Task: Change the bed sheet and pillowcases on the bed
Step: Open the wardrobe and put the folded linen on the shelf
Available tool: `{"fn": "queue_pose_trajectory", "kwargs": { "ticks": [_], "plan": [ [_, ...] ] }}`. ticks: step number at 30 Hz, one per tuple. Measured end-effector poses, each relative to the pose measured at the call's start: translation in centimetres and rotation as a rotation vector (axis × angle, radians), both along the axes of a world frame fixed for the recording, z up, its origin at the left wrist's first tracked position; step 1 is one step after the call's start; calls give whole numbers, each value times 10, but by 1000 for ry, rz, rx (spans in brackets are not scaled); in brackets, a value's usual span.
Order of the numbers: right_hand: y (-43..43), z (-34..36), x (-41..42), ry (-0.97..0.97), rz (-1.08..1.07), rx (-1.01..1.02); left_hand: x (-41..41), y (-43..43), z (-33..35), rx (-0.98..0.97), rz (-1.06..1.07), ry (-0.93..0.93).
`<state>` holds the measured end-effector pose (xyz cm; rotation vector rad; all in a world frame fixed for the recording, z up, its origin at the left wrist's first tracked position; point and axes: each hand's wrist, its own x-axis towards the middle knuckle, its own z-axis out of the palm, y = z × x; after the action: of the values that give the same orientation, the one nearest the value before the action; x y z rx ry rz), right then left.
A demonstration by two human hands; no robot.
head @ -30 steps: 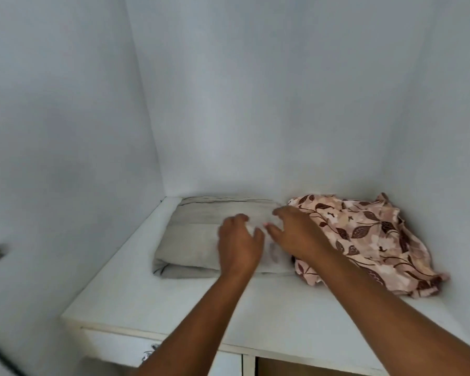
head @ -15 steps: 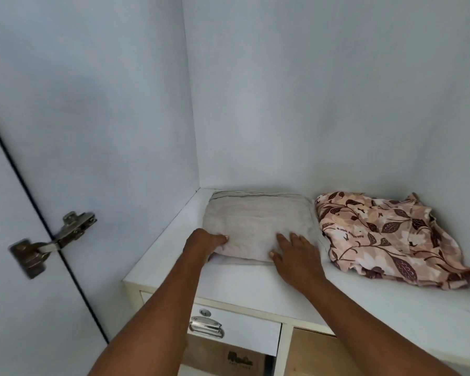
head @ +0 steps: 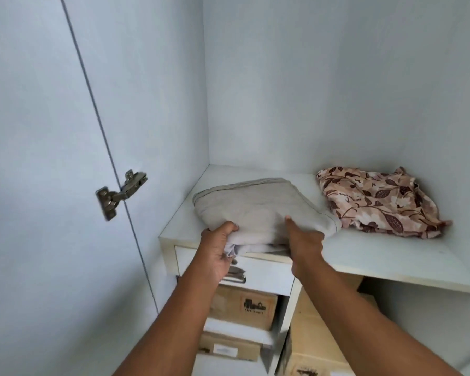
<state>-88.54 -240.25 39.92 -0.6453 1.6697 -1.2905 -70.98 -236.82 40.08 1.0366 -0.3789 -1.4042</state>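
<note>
A folded beige sheet bundle [head: 258,207] lies on the white wardrobe shelf [head: 377,253], its near edge hanging past the shelf's front. My left hand [head: 219,249] grips the bundle's front left corner, thumb on top and fingers curled under the cloth. My right hand [head: 304,242] holds the front edge to the right, thumb laid on top and fingers hidden beneath. A crumpled floral cloth [head: 375,202], pink with brown leaves, sits to the right on the same shelf, apart from both hands.
Below the shelf is a white drawer with a metal handle [head: 238,275]. Cardboard boxes [head: 244,308] are stacked under it and to the right. The open wardrobe door with a metal hinge [head: 120,192] stands at the left.
Both hands went from lying on the beige bundle to gripping its front edge. The bundle has slid toward me, past the shelf's front. The view has pulled back and lower.
</note>
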Motion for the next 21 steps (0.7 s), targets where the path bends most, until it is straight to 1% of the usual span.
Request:
{"fn": "queue_pose_trajectory", "kwargs": {
  "ticks": [1,2,3,5,6,7,8,9,10,12,13,14,16,17,19,20,21],
  "plan": [
    [-3,4,-7,-151,-33,-22,-1,3,0,-22,-14,41],
    [19,4,-2,-268,-57,-24,11,31,-5,-29,-28,89],
    [22,5,-8,-356,-65,-21,12,40,-6,-49,-50,128],
    [37,2,-18,-491,-1,-16,22,71,-17,-66,-117,180],
    [39,4,-24,-562,15,-33,25,78,-15,-97,-133,170],
    [56,-2,-18,-590,82,-18,40,108,-20,-122,-127,173],
    [61,0,-21,-621,129,-30,44,116,-26,-128,-157,163],
    [62,1,-27,-637,160,-60,43,118,-26,-140,-185,131],
    [80,-2,-16,-613,227,-57,54,146,-28,-149,-136,117],
    [92,-4,-19,-562,266,-111,56,160,-33,-143,-173,84],
    [96,-4,-22,-582,297,-150,55,160,-30,-145,-178,86],
    [119,-8,-11,-586,381,-146,61,191,-32,-141,-103,69],
    [130,-12,-12,-578,432,-186,60,195,-33,-128,-97,48],
    [151,-18,-5,-582,500,-163,61,226,-38,-127,-18,10],
    [162,-24,-4,-577,542,-170,59,235,-44,-121,-16,-52],
    [186,-29,-3,-576,597,-133,51,269,-53,-89,32,-103],
    [188,-29,-4,-581,648,-147,50,268,-56,-96,29,-154]
  ]
}}
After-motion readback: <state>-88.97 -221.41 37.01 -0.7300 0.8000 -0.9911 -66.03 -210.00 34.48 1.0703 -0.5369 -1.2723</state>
